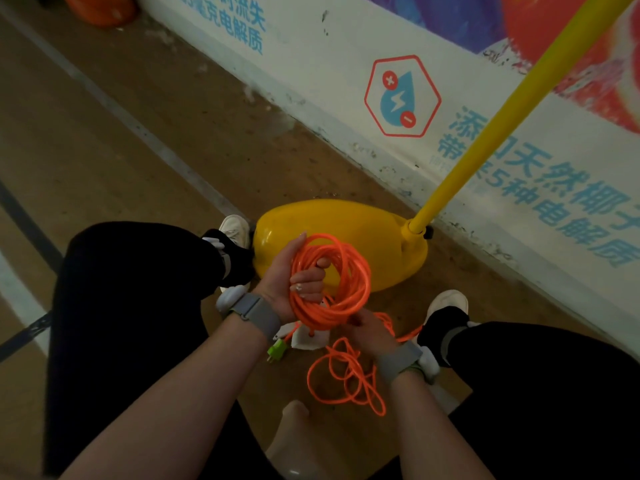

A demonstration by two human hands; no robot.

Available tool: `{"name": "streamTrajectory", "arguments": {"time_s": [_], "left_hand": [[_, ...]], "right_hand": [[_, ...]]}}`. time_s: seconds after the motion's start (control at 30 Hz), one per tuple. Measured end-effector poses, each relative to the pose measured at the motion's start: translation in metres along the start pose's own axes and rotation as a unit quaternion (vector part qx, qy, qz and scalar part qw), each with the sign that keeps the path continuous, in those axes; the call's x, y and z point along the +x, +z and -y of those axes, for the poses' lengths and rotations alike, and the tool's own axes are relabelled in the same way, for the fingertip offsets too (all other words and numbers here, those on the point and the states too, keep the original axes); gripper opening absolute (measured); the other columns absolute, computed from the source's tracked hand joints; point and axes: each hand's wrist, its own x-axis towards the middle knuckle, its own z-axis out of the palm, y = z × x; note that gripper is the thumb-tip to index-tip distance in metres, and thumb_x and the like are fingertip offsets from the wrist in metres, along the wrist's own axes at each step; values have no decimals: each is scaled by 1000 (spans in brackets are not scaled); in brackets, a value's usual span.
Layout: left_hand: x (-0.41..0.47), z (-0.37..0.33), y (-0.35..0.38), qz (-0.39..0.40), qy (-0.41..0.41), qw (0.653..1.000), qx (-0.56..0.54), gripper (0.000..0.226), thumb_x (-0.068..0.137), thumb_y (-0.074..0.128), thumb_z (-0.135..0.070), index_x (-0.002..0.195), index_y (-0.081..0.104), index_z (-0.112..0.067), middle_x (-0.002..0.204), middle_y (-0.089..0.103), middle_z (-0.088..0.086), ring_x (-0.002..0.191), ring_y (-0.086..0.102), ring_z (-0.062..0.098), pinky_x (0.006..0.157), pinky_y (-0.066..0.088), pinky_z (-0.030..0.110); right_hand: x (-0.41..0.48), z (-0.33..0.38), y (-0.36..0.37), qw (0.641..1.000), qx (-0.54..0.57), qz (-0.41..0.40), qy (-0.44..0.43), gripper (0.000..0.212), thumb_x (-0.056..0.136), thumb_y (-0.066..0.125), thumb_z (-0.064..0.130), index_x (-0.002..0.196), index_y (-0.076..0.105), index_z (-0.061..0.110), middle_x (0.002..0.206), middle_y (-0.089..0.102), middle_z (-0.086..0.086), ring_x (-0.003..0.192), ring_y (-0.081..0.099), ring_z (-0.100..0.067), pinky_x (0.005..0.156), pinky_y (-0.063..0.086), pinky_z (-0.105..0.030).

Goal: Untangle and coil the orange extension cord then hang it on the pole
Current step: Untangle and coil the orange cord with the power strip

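The orange cord (358, 285) is mostly wound into a round ring of many loops, held up in the air between the person's knees. The ring is a bit longer one way. Its far end points to the yellow base (381, 237), and its near end points back to the person. The hole of the ring faces up toward the camera.

The left hand (298, 282) is palm up. Its fingers (308, 277) go through the hole and curl around one side of the ring, gripping the loops. The right hand (367, 330) is at the near end of the ring, and its fingers are closed around the cord there.

The rest of the cord is not wound yet. It lies on the floor (138, 150) in loose, messy loops just under the right hand, and one bit runs off toward the right shoe (446, 303). The green plug (278, 348) lies on the floor below the left wrist, with its prongs pointing down and left in the view. A white scrap (308, 337) lies just beside it.

The yellow pole (498, 126) rises out of the right end of the base and leans up to the right. The base sits right behind the ring, close to the left shoe (235, 230). Behind the pole is a wall banner (346, 64) with blue writing and a red six-sided sign. Both wrists wear grey bands.
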Motion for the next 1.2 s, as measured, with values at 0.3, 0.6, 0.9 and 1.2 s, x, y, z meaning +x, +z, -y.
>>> {"name": "streamTrajectory", "arguments": {"time_s": [0.3, 0.6, 0.9, 1.2], "left_hand": [[-2, 5, 17, 27, -32, 998, 37, 46, 79, 67, -52, 77, 56, -7, 37, 42, -6, 30, 40, 6, 38, 32, 18], [-7, 6, 13, 74, -8, 997, -15, 36, 90, 58, -38, 81, 54, -3, 41, 50, -1, 32, 43, 9, 41, 35, 20], [-10, -3, 19, -32, 10, 997, 76, 41, 65, 82, -40, 72, 54, -11, 36, 38, -9, 32, 37, 4, 39, 34, 17], [-15, 13, 53, -26, 1, 988, 155, 44, 58, 87, -36, 71, 53, -13, 37, 31, -10, 30, 30, 2, 36, 27, 17]], "right_hand": [[22, -37, -50, 920, 105, -309, 219, 22, 79, 73, 21, 64, 60, 12, 86, 66, -15, 92, 63, -34, 81, 51, -39], [-5, 23, -11, 980, 195, -5, -32, 27, 82, 54, -18, 103, 62, -3, 86, 68, -8, 64, 62, 8, 65, 48, -12], [-9, 33, -21, 907, 420, -6, 16, 31, 82, 41, -16, 78, 66, 3, 58, 67, -5, 50, 62, -13, 53, 52, -22], [-8, 34, -56, 940, 314, -130, 37, 31, 73, 41, -19, 83, 67, -5, 65, 64, -16, 60, 57, -27, 67, 49, -38]]}}
